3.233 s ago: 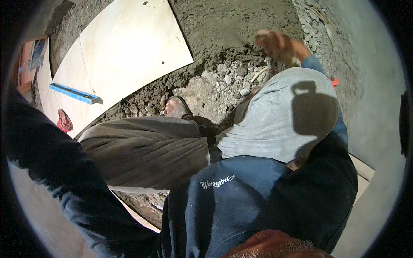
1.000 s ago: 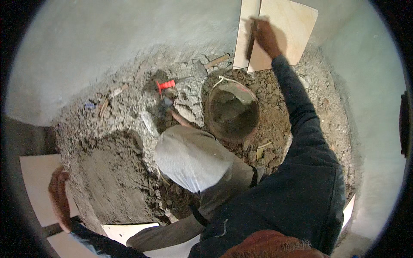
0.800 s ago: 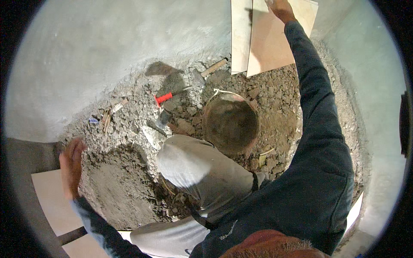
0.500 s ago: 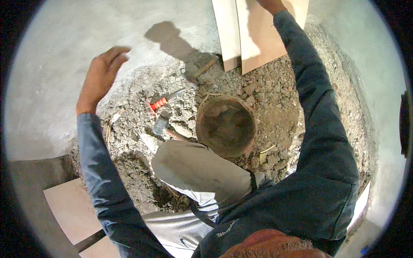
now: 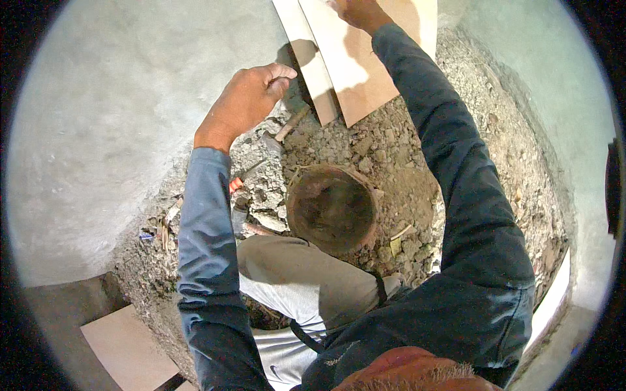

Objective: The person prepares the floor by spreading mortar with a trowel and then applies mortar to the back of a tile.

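My left hand [image 5: 246, 101] is raised in front of the grey wall, just left of the leaning boards. Its thumb and index finger point toward them, slightly apart, with nothing visible between them. Two flat pale beige slabs, like large tiles, lean at the far side: a rear slab [image 5: 312, 72] showing as a narrow strip, and a front slab [image 5: 372, 85] overlapping it. Over the upper part of the front slab is my right hand [image 5: 360, 12], its fingers partly cut off by the top edge, so its grip is unclear. Shadows of my hands fall on the slabs.
A round, dirt-stained bucket [image 5: 332, 208] stands on broken rubble [image 5: 391, 156] before my bent knee [image 5: 293, 260]. Left of it lie a mallet [image 5: 240, 215], an orange-handled chisel [image 5: 237, 184] and a wooden-handled hammer [image 5: 290, 125]. Another beige slab [image 5: 130, 345] lies at lower left.
My left hand has moved right, from over the wall to beside the slabs. My right hand shows slightly lower and further left. The whole view has shifted somewhat.
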A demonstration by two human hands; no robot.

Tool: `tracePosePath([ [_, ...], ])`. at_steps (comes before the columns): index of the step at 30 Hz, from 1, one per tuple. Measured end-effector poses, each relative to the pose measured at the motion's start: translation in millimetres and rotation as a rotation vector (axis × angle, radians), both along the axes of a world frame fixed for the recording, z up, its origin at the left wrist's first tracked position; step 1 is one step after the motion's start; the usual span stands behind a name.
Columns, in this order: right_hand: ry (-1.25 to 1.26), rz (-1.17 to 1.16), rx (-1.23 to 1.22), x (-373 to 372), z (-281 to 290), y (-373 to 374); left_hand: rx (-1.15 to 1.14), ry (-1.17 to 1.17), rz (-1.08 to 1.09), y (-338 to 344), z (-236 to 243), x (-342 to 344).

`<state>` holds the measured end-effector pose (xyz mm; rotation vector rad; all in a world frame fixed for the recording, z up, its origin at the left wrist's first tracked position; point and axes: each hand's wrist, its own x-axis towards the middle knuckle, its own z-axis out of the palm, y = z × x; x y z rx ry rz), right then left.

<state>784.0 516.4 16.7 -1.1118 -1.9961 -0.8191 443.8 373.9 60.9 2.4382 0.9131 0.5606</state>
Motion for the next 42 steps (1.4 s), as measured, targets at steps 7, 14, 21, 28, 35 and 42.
tracePosePath([
  [7,-0.038,-0.073,-0.098,-7.4,24.9,-11.8,0.178,0.039,0.049,26.3,9.3,14.2],
  [14,-0.077,-0.079,-0.398,-8.4,65.3,-103.4,0.61,-0.036,0.237,31.4,3.6,107.3],
  [21,0.248,0.183,-0.37,23.6,36.2,-186.3,0.402,-0.048,-0.085,32.1,-18.5,157.2],
  [28,1.081,-0.281,0.102,202.1,-3.7,-233.6,0.174,-0.072,-0.049,50.2,-23.5,131.1],
  [35,1.202,-0.209,-0.344,223.9,-38.1,-223.7,-0.098,-0.115,0.023,10.4,-28.8,36.4],
  [42,1.046,-0.079,-0.414,176.3,-17.6,-168.0,-0.273,-0.16,0.175,-40.8,-61.2,-50.2],
])
